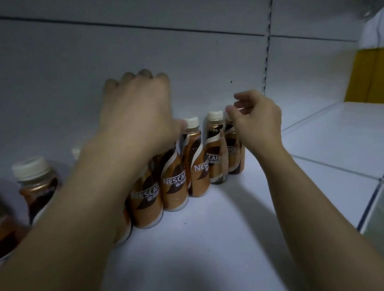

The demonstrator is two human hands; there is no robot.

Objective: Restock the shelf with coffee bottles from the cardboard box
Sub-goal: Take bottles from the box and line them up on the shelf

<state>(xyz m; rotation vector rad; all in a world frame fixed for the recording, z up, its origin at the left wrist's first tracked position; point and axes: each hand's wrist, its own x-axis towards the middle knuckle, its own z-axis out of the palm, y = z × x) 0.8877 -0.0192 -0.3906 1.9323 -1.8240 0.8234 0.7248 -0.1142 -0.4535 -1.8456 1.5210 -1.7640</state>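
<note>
My left hand (134, 111) lies curled over the bottles (173, 184) beneath it; whether it grips one, I cannot tell. My right hand (258, 121) hangs half-curled, empty, just beside the rightmost bottle (233, 151) on the shelf (217, 236).

Two bare forearms reach in from the lower edge of the view, with no sleeve, watch, bracelet or glove on either as far as the picture shows them. The left hand (136, 108) is seen from its back, knuckles rounded, with no ring on the fingers that show. The right hand (259, 118) is likewise bare, its fingers slender and its nails short and unpainted, though motion blur softens the fingertips
</note>
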